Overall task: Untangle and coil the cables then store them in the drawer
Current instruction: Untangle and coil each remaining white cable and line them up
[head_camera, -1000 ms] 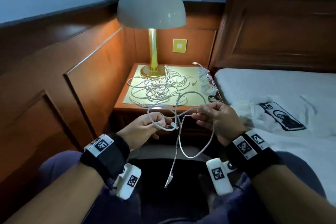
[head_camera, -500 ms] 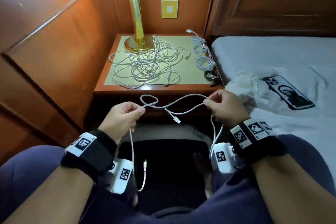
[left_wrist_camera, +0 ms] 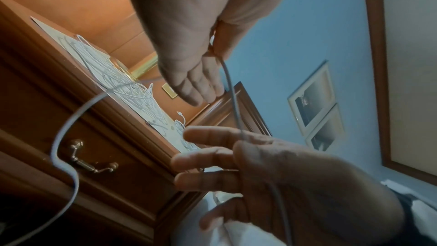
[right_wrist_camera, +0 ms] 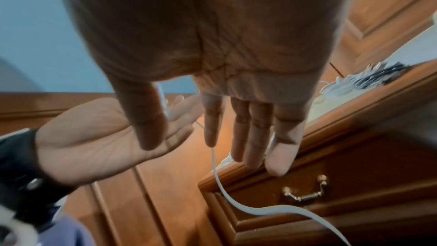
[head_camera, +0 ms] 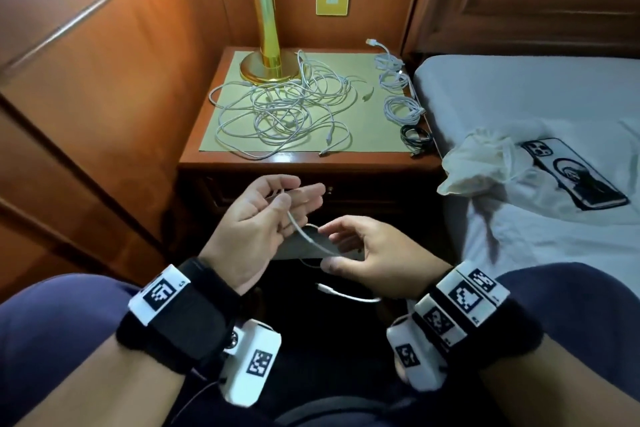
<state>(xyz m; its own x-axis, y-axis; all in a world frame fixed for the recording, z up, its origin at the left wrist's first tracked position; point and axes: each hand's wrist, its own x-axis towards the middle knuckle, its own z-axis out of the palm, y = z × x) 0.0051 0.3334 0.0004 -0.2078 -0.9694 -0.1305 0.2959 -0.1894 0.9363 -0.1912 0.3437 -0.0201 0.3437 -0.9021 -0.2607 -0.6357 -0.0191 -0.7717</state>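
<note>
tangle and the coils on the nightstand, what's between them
Bare mat, apart from one loose cable end trailing out of the tangle toward the coils. The head view shows it.

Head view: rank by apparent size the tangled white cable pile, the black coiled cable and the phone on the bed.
1. Tangled white cable pile
2. Phone
3. Black coiled cable

The phone lies nearer the camera, but the gaps are clear.

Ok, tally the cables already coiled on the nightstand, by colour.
White coils: 3
Black coils: 1
Total: 4
</note>
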